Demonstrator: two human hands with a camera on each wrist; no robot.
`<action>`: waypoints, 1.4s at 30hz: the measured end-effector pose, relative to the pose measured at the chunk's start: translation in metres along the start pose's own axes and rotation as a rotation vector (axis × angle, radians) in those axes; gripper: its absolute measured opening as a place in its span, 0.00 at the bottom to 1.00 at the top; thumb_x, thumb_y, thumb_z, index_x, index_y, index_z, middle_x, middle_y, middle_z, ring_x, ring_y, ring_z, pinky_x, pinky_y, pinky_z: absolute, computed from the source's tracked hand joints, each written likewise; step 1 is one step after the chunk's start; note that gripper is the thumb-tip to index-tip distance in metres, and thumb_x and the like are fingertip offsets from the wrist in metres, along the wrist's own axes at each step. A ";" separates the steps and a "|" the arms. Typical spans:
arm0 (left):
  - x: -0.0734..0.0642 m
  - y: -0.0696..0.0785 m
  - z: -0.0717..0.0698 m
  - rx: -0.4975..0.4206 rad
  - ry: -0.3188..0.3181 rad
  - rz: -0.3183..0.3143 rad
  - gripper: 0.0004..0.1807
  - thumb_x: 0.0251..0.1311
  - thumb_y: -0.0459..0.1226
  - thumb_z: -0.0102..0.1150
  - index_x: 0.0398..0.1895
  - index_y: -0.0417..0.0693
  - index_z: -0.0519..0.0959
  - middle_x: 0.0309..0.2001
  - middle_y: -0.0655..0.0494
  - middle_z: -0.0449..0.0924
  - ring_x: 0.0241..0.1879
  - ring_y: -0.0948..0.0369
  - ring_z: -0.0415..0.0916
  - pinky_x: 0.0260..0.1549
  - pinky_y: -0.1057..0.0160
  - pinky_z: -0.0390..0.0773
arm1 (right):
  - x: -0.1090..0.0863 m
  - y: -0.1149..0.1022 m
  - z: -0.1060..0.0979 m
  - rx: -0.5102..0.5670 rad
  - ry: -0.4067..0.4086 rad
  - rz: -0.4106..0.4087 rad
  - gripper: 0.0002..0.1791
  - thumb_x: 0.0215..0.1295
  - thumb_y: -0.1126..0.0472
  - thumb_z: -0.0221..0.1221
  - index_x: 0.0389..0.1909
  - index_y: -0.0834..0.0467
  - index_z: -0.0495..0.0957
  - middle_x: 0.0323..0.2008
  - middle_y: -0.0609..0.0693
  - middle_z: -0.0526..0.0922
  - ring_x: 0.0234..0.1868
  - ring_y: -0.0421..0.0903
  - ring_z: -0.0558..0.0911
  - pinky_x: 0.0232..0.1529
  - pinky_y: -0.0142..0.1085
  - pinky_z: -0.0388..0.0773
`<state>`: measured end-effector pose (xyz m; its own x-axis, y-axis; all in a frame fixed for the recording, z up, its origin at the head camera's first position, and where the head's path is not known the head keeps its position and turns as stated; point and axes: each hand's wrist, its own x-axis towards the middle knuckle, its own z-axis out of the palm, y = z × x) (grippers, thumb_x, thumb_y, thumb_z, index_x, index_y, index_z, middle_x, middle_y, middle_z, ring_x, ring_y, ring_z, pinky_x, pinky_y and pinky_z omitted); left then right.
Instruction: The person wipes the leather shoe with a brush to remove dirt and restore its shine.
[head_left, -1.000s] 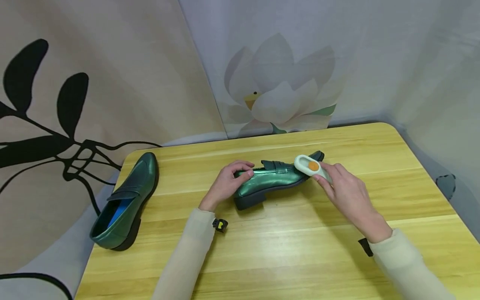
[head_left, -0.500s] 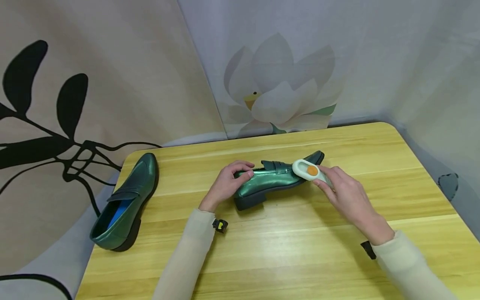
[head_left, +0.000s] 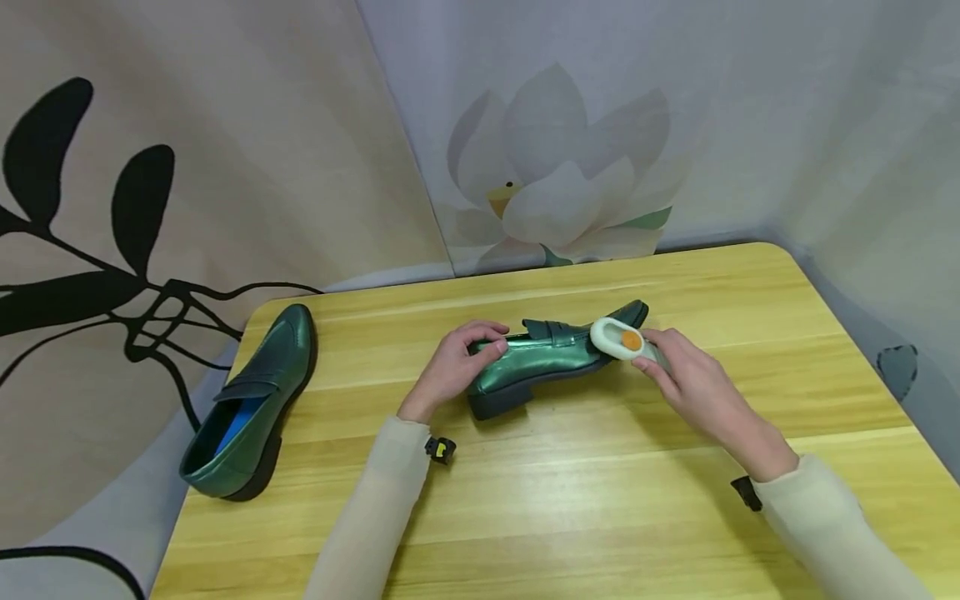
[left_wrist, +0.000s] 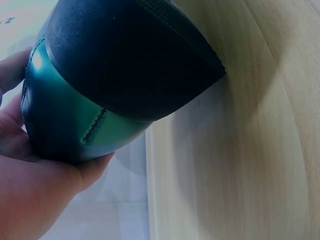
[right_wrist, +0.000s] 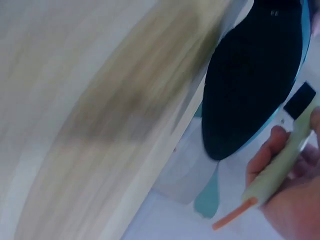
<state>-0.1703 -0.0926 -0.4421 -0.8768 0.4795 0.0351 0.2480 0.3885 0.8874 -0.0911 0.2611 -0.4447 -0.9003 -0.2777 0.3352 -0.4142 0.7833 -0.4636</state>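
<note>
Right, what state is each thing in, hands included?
Middle green loafer: gripped at the heel, front raised off the wooden table
Left-side green loafer: standing on its sole, untouched
White brush with orange button: held by the middle loafer's front; contact unclear
Left hand: holding the middle loafer
Right hand: holding the brush

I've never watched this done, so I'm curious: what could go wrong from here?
The left hand holds the green shoe only at its heel end, so pressure from the white tool in the right hand, near the toe, might twist it loose. The second shoe sits at the left edge of the table, so a bump could perhaps knock it off.
</note>
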 end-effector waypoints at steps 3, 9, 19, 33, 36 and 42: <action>0.000 0.001 -0.001 -0.003 0.002 -0.005 0.14 0.76 0.43 0.59 0.48 0.42 0.86 0.63 0.51 0.79 0.67 0.50 0.71 0.71 0.44 0.62 | -0.001 -0.004 0.000 -0.007 -0.024 -0.048 0.19 0.74 0.62 0.62 0.61 0.65 0.74 0.40 0.51 0.77 0.33 0.46 0.72 0.34 0.44 0.74; 0.001 0.002 -0.003 0.001 0.005 -0.014 0.14 0.76 0.43 0.59 0.48 0.42 0.86 0.63 0.50 0.79 0.67 0.50 0.71 0.71 0.44 0.62 | 0.004 0.015 -0.007 0.031 -0.009 0.159 0.22 0.81 0.57 0.54 0.63 0.69 0.71 0.49 0.62 0.79 0.44 0.58 0.79 0.44 0.57 0.76; 0.002 0.000 -0.002 0.012 -0.001 -0.018 0.14 0.76 0.44 0.59 0.47 0.44 0.86 0.62 0.52 0.79 0.67 0.51 0.71 0.71 0.45 0.62 | 0.002 0.011 -0.007 0.116 -0.053 0.183 0.24 0.83 0.57 0.51 0.66 0.72 0.68 0.54 0.67 0.78 0.50 0.62 0.78 0.50 0.60 0.75; 0.002 0.001 -0.001 -0.011 0.005 -0.012 0.15 0.75 0.43 0.60 0.48 0.40 0.86 0.63 0.46 0.79 0.68 0.47 0.70 0.71 0.42 0.61 | 0.010 0.042 -0.006 0.076 -0.005 0.330 0.30 0.85 0.52 0.44 0.66 0.77 0.66 0.49 0.70 0.76 0.41 0.62 0.75 0.42 0.58 0.72; 0.001 0.001 0.000 -0.010 0.006 -0.013 0.14 0.75 0.42 0.60 0.49 0.40 0.86 0.63 0.46 0.79 0.68 0.47 0.70 0.71 0.43 0.61 | 0.010 0.042 -0.006 0.095 -0.015 0.327 0.31 0.85 0.50 0.44 0.67 0.76 0.66 0.49 0.69 0.76 0.42 0.61 0.75 0.43 0.57 0.73; 0.001 0.001 -0.002 0.019 0.009 -0.014 0.14 0.75 0.43 0.60 0.48 0.42 0.86 0.63 0.50 0.79 0.68 0.50 0.71 0.71 0.44 0.62 | 0.015 0.044 -0.010 0.074 -0.007 0.318 0.30 0.85 0.50 0.44 0.65 0.75 0.68 0.44 0.66 0.77 0.38 0.59 0.75 0.41 0.55 0.72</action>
<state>-0.1713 -0.0930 -0.4402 -0.8839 0.4669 0.0267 0.2432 0.4102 0.8790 -0.1215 0.2963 -0.4519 -0.9868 -0.0299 0.1590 -0.1210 0.7886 -0.6029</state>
